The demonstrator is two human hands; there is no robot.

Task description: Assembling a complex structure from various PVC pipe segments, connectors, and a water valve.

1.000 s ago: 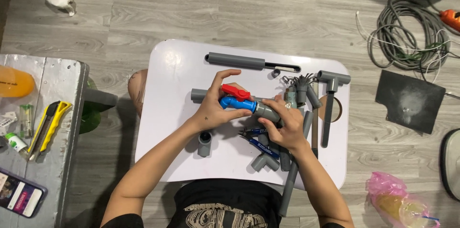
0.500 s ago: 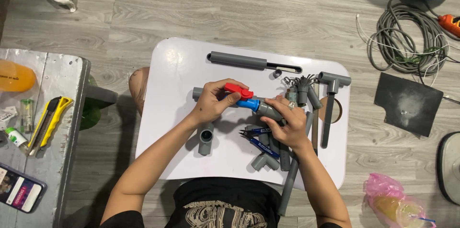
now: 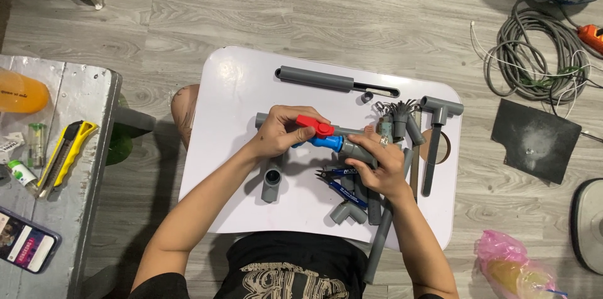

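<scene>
Pipe assembly over the white worktop (image 3: pixel 239 85): the blue valve with red handle (image 3: pixel 317 135) is clamped in the left hand (image 3: pixel 279 132), its fingers closed; the grey pipe fitting (image 3: pixel 358 153) is gripped by the right hand (image 3: pixel 377 164). Joining is judged under way; straight alignment is required.

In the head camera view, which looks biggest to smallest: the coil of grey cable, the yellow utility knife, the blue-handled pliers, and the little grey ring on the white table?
1. Coil of grey cable
2. Yellow utility knife
3. Blue-handled pliers, partly hidden by the right hand, so its rank against the knife is unsure
4. Little grey ring
</scene>
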